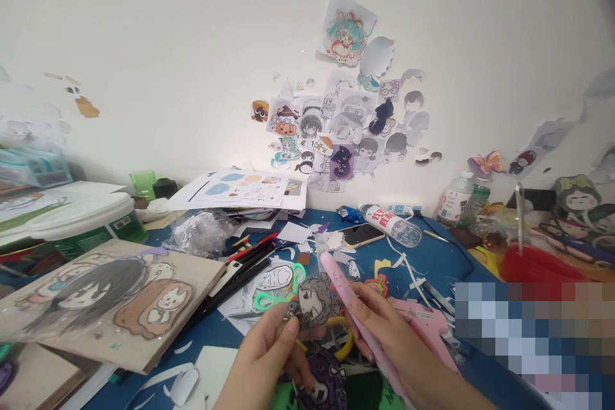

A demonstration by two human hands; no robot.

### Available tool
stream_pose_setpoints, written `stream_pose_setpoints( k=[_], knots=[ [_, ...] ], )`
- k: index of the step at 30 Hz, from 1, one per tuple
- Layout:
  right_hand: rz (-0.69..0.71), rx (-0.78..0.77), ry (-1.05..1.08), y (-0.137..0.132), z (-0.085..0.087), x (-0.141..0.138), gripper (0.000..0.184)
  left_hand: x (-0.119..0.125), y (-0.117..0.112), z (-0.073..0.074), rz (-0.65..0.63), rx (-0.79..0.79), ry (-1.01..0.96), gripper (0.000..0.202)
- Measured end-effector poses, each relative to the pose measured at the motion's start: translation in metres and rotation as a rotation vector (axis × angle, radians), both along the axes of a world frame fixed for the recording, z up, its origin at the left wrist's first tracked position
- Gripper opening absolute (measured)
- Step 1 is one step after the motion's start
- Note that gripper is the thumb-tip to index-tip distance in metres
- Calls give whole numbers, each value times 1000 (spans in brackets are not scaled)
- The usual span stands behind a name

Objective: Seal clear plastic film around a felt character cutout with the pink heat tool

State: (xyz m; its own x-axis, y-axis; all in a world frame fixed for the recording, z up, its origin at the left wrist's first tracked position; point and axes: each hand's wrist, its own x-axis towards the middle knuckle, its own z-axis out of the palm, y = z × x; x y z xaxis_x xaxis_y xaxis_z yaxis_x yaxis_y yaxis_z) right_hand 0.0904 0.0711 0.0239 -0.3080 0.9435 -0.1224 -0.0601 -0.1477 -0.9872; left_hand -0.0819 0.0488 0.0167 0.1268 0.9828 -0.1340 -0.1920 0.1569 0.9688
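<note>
Between the thumb and fingers of my left hand [269, 355] is a paper cutout [314, 301] of a cartoon character with grey hair. My right hand [384, 320] is wrapped round a long, slim pink tool [353, 307] with a rounded tip, held slanting beside the cutout. I cannot make out its exact kind. Below both hands lies a dark purple cartoon cutout [324, 381], partly under my left fingers. Yellow scissor handles [343, 339] show between the hands. Green-handled scissors [273, 298] rest on a printed sheet behind my left hand.
A phone [362, 235] and a plastic bottle [394, 225] lie farther back among paper scraps. On the left are a picture-covered board [158, 327] and a white-lidded tub [91, 224]. A red bowl [538, 262] stands right. Behind my right hand is a pink object [427, 327].
</note>
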Motion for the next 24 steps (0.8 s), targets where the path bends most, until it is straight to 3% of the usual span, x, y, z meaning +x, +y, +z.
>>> stream_pose_setpoints(
  k=[6, 19, 24],
  knots=[
    [-20, 14, -18, -1, 1, 1, 44, -2, 2, -10, 17, 19, -17, 59],
    [2, 41, -1, 2, -3, 2, 42, 0, 1, -1, 6, -4, 27, 63],
    [-2, 31, -37, 1, -1, 3, 44, -1, 2, -5, 0, 19, 26, 56]
  ],
)
